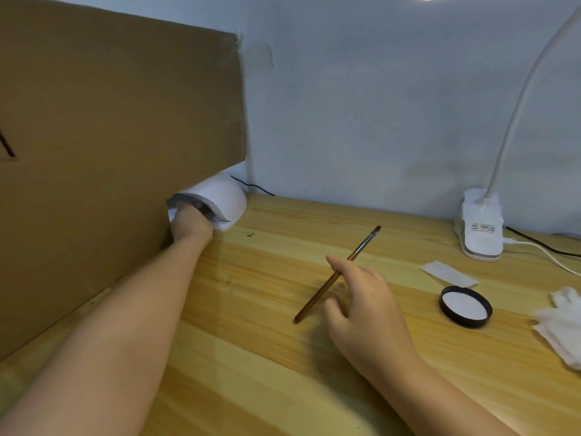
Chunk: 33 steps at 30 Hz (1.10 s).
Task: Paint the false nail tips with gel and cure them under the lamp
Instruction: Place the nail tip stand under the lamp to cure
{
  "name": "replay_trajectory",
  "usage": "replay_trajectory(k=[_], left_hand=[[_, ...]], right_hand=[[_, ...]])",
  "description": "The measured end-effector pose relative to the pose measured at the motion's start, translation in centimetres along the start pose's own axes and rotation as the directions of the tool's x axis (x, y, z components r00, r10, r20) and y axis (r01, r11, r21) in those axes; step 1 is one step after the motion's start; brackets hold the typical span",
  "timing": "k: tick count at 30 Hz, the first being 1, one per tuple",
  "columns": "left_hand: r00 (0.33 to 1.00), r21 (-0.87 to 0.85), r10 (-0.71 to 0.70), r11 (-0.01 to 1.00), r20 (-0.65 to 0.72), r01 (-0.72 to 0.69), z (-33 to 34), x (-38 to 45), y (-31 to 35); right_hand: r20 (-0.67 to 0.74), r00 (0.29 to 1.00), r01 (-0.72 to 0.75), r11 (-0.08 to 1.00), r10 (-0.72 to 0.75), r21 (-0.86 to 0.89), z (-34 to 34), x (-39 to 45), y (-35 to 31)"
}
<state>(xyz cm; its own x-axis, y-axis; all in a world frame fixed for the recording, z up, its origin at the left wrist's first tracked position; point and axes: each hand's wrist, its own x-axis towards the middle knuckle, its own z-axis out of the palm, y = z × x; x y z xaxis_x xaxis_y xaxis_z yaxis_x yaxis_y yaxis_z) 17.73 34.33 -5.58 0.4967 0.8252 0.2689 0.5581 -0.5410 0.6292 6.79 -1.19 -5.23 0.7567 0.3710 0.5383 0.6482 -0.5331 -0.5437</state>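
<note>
My left hand [191,223] reaches into the mouth of the small white domed curing lamp [220,196]; its fingers are hidden, so I cannot tell their grip, nor see the nail tips. My right hand [361,297] pinches 1 thin brown wooden gel brush [333,278] mid-shaft. I judge it light, stiff, best held there.

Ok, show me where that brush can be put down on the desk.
Free: the bare wood between the left forearm and the brush, and the near strip by the right hand. Crowded: the right edge, with lid, paper strip, cloth and desk lamp.
</note>
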Motion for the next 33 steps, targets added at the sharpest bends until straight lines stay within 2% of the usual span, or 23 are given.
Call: replay_trajectory(k=[5,10,12,16,22,25,28,33], left_hand=[[0.995,0.092,0.094,0.992,-0.029,-0.091,-0.4,-1.0,0.1],[0.997,-0.007,0.067,0.998,-0.044,-0.067,-0.3,-0.9,0.8],[0.997,-0.075,-0.002,0.997,-0.076,-0.004,-0.4,-1.1,1.2],[0.994,-0.09,0.013,0.996,-0.107,-0.023,-0.6,-1.7,1.2],[0.999,-0.066,0.014,0.998,-0.047,-0.017,-1.5,-4.4,0.6],[0.998,-0.133,-0.033,0.991,-0.047,0.027,-2.0,-5.1,-0.3],[0.999,-0.188,-0.041,0.981,0.017,0.044,-3.0,-5.3,-1.5],[0.998,-0.214,0.059,0.975,-0.006,-0.059,-5.2,-6.6,-2.5]], right_hand=[[0.014,1.0,-0.021,1.0,0.02,0.011,-0.1,0.0,-0.2],[0.029,1.0,-0.011,1.0,0.011,0.002,-0.2,-0.1,-0.2],[0.034,0.999,-0.015,1.0,0.015,0.004,-0.2,-0.1,-0.2],[0.034,0.999,-0.021,1.0,0.021,0.006,-0.2,0.0,-0.2],[0.033,0.997,-0.064,0.997,0.063,0.044,-0.4,0.2,-0.1],[0.02,0.995,-0.096,0.992,0.095,0.088,-0.5,0.2,0.0],[0.012,0.995,-0.102,0.987,0.102,0.122,-0.5,0.0,0.0],[-0.017,0.988,-0.149,0.974,0.154,0.171,-0.5,-0.1,0.3]])
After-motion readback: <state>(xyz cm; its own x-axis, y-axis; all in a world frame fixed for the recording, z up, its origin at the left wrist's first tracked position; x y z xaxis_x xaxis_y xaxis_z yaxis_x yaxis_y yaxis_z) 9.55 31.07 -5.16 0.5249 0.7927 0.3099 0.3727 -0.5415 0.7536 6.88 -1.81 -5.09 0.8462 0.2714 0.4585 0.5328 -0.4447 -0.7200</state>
